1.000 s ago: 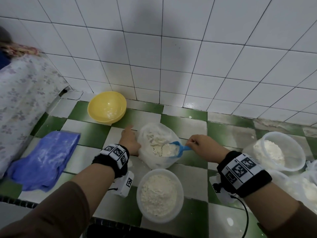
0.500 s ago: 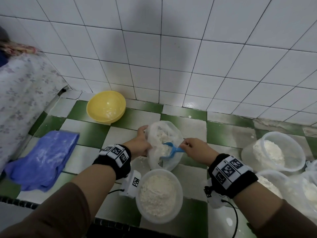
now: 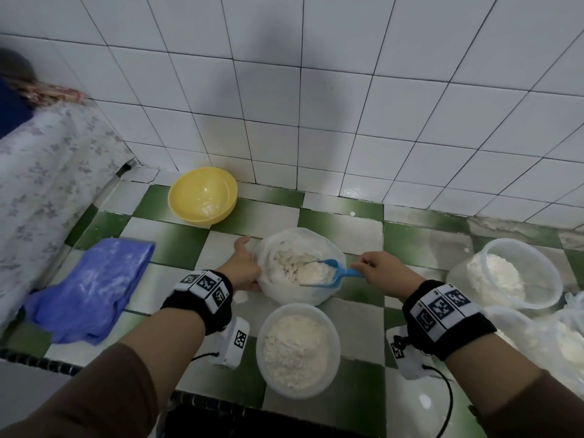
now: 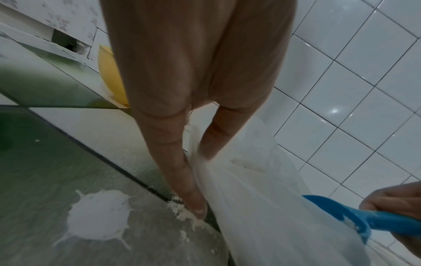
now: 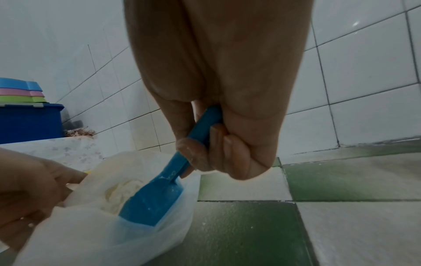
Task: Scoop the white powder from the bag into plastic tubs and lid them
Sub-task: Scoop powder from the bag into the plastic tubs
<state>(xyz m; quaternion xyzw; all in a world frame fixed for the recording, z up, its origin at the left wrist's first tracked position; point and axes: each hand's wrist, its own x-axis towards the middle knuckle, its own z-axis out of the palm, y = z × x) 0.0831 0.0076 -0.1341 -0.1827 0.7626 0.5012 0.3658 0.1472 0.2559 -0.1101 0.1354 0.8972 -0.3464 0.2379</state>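
Digging into the thin clear plastic bag (image 3: 298,267) on the tiled counter (image 3: 347,229), the right hand (image 3: 384,268) is gripping the blue plastic scoop (image 3: 335,273) while the left hand (image 3: 243,267) is pinching the bag's rim, so next the load likely needs lifting level to the round translucent tub (image 3: 297,350) just in front.

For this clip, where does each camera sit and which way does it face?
Head: worn high, looks down at the green-and-white counter; both forearms show.
Left wrist: looks along the left hand, fingers pinching the bag edge.
Right wrist: looks along the right hand gripping the blue scoop.
Shared: all three show the bag and scoop.
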